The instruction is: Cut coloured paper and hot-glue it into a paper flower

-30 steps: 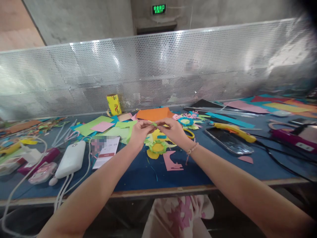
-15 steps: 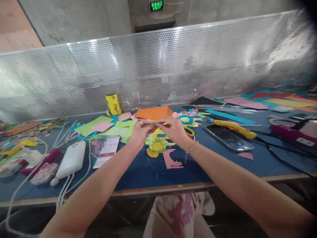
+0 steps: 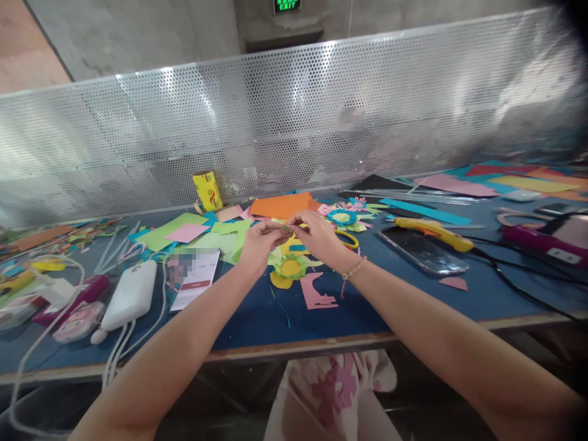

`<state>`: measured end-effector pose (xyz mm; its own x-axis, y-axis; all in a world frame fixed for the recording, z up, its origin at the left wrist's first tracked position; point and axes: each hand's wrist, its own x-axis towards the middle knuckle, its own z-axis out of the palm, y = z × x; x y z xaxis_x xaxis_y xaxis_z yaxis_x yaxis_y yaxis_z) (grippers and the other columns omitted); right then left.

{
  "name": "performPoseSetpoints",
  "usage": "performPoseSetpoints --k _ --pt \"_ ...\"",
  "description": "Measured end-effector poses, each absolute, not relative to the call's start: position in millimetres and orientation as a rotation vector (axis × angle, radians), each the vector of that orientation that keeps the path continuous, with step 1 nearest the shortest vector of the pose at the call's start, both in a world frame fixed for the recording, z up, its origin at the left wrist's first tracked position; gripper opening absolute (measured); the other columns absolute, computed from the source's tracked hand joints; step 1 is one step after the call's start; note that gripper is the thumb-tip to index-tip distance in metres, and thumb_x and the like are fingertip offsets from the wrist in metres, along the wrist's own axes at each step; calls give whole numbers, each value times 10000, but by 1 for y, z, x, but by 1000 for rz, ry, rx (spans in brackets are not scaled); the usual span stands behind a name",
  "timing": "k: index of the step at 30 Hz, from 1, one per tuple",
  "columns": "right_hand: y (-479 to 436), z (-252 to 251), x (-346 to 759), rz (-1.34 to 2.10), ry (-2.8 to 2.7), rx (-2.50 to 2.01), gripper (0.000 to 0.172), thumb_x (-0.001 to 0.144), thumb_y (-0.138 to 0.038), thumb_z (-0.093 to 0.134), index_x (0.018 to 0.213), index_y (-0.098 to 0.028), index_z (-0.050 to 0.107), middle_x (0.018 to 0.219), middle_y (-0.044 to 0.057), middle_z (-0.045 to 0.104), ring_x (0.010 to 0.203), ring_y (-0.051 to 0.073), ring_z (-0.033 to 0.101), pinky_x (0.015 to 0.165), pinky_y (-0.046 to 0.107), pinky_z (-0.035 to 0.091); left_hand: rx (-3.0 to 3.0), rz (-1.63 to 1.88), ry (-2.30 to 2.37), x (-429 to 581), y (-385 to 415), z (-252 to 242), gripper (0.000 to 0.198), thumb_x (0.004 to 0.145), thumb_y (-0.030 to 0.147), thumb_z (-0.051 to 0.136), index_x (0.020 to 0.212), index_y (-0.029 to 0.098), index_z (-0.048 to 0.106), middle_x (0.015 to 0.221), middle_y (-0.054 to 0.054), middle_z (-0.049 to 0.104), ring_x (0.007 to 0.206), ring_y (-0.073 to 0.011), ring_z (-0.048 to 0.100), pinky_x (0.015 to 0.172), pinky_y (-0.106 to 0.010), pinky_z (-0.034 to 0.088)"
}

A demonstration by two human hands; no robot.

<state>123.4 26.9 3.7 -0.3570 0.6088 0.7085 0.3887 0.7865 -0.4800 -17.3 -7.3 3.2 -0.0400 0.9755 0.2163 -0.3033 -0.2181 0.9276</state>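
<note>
My left hand point(image 3: 258, 246) and my right hand point(image 3: 318, 239) meet fingertip to fingertip above the table. Pinched between them is a small piece of green paper point(image 3: 286, 229), mostly hidden by the fingers. Just below lies a paper flower point(image 3: 291, 267) with a green fringe and a yellow centre, beside a round yellow paper piece point(image 3: 281, 280). A cut pink paper scrap point(image 3: 316, 293) is nearer the table's front edge. Right of my right hand, yellow scissor handles point(image 3: 348, 239) show in part, and a blue fringed paper flower point(image 3: 342, 217) lies behind them.
A yellow glue gun point(image 3: 432, 234) rests over a dark phone point(image 3: 420, 252), its black cord trailing right. At left are a lit phone point(image 3: 195, 285), a white power bank point(image 3: 131, 295) and cables. A perforated metal screen point(image 3: 220, 128) stands behind coloured paper sheets point(image 3: 282, 205).
Both hands stay together with the green paper, their fingers shifting only slightly. The whole view has moved a little, so the scene sits somewhat higher in the picture.
</note>
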Motion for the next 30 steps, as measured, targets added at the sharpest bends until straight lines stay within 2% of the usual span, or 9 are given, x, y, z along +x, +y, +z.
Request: performPoseSetpoints --k 13,24,30 --pt "29 10 132 152 -2163 -589 71 837 -189 475 790 -195 528 804 32 584 769 140 533 673 280 455 1008 1461 836 -19 -8 6 81 608 100 661 667 116 607 659 -60 675 681 -153 651 779 -321 482" --pt "33 10 137 -70 -2291 -485 195 888 -219 369 836 -215 557 843 45 580 821 163 538 768 349 455 986 1449 864 -20 -7 6 80 606 102 651 670 114 605 653 -69 675 676 -165 653 786 -328 481" --pt "30 12 138 -74 -2282 -477 193 886 -217 370 859 -215 561 863 52 584 850 169 543 781 356 462 998 1458 818 -19 -9 8 80 611 110 658 668 118 602 661 -53 667 685 -157 649 786 -320 477"
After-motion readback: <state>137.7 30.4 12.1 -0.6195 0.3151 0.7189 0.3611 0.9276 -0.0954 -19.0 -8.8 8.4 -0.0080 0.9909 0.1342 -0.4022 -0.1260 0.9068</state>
